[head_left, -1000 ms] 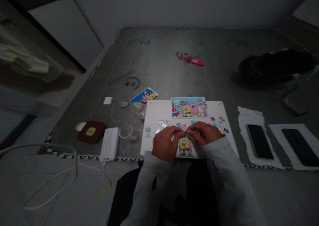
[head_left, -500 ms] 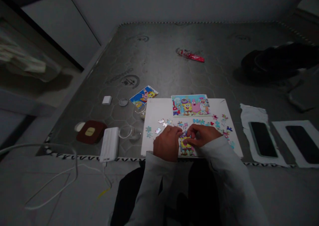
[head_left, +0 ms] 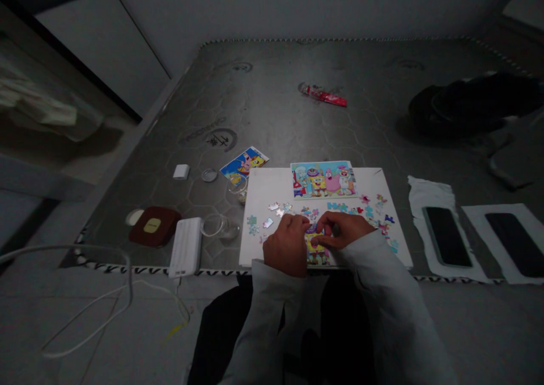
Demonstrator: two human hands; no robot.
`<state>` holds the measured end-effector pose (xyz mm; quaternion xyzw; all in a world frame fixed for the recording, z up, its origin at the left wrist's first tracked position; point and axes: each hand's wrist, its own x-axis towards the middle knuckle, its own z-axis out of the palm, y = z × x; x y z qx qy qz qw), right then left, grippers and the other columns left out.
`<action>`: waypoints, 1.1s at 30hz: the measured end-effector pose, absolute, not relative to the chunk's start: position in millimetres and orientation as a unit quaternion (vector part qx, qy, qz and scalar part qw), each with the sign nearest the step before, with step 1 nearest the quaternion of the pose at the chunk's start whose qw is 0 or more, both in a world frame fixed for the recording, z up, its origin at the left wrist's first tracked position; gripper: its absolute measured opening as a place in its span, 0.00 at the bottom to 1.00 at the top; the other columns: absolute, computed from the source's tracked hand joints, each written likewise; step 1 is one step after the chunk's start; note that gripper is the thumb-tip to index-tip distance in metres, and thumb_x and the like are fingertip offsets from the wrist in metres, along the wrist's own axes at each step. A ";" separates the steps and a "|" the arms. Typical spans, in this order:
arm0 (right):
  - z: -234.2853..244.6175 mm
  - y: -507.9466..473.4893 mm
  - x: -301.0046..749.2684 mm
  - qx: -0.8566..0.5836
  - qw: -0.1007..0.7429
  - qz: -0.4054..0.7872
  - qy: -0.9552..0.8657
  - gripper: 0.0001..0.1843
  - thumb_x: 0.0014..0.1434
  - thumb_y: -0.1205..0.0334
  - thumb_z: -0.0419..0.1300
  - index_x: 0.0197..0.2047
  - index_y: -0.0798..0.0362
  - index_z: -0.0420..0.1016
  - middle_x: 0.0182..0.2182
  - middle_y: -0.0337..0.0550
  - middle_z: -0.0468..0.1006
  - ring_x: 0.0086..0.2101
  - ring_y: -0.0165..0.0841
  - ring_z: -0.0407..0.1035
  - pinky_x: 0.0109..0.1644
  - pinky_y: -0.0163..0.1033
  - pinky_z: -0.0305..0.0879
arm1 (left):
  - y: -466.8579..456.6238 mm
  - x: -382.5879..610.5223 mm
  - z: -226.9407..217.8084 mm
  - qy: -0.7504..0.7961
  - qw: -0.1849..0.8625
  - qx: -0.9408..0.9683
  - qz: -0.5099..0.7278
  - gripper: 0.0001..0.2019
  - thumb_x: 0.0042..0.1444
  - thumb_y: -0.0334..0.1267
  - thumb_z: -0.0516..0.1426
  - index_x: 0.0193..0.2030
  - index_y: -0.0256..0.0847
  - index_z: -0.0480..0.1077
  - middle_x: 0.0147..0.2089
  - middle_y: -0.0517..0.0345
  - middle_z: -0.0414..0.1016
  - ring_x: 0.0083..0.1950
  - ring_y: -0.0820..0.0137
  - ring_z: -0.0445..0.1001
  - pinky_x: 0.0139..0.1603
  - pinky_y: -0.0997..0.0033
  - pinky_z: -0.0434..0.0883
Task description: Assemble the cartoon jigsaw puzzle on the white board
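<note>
A partly joined cartoon jigsaw puzzle (head_left: pixel 317 251) lies at the front of a white board (head_left: pixel 267 184). My left hand (head_left: pixel 287 244) is curled over its left side, fingertips against the upper edge. From the right, my right hand (head_left: pixel 345 230) bends thumb and forefinger onto the same puzzle, close to the left fingertips. Any single piece between the fingers is hidden. Loose jigsaw pieces (head_left: pixel 338 206) lie beyond and right of my hands; several more pieces (head_left: pixel 280 209) are on the left. A printed picture card (head_left: pixel 324 180) rests on the board's far part.
Left of the board are a second card (head_left: pixel 245 164), a clear cup (head_left: pixel 213 225), a white power bank (head_left: pixel 186 247) with a cable, and a brown case (head_left: pixel 155 226). Phones (head_left: pixel 447 236) lie on the right. A red wrapper (head_left: pixel 323 95) and a black bag (head_left: pixel 467 105) are farther back.
Both hands stay at the puzzle with only slight finger movement; the left hand has turned or shifted a little to the right. The whole view has shifted slightly.
</note>
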<state>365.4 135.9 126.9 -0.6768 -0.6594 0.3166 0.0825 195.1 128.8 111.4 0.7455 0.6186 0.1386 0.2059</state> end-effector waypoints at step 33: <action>150.6 119.1 378.5 -0.671 0.053 0.290 -0.680 0.08 0.60 0.53 0.70 0.36 0.47 0.79 0.29 0.33 0.78 0.30 0.30 0.72 0.33 0.34 0.59 | 138.1 130.9 175.0 0.710 0.166 0.671 0.138 0.05 0.65 0.41 0.61 0.43 0.51 0.80 0.46 0.63 0.85 0.45 0.64 0.82 0.40 0.67 0.69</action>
